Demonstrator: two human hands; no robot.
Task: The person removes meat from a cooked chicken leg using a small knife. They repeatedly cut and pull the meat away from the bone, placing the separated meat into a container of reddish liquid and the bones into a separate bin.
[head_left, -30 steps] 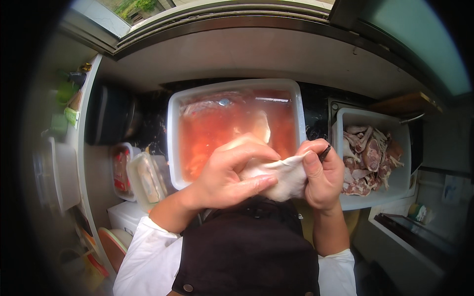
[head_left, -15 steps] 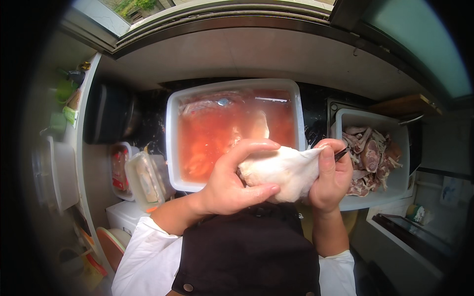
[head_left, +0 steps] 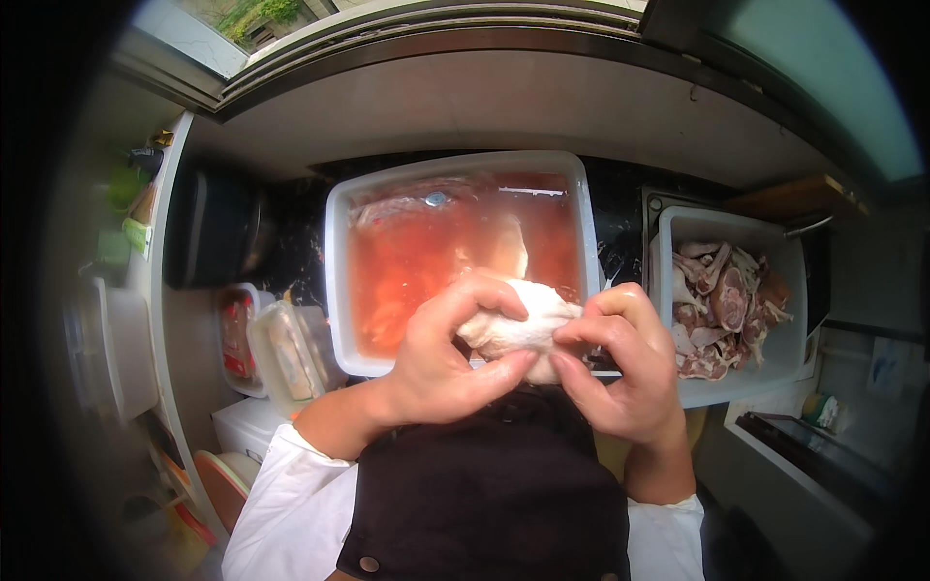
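A pale, skin-covered piece of raw poultry (head_left: 528,329) is held between my two hands, over the near edge of a white tub (head_left: 339,290). My left hand (head_left: 441,353) grips its left end between thumb and fingers. At the other end my right hand (head_left: 625,368) pinches the skin with thumb and fingertips. Reddish water (head_left: 407,261) fills the tub, and another pale piece (head_left: 511,247) sticks up out of it behind my hands.
To the right, a second white tub (head_left: 666,247) holds several cut raw meat pieces (head_left: 731,300). Small plastic containers (head_left: 281,353) stand at the left, beside a dark bin (head_left: 208,228). A window frame (head_left: 436,39) runs along the back.
My right hand has moved left from the stretched tip of the skin to pinch nearer the middle. The piece looks more bunched up. A dark pointed thing by my right fingers no longer shows.
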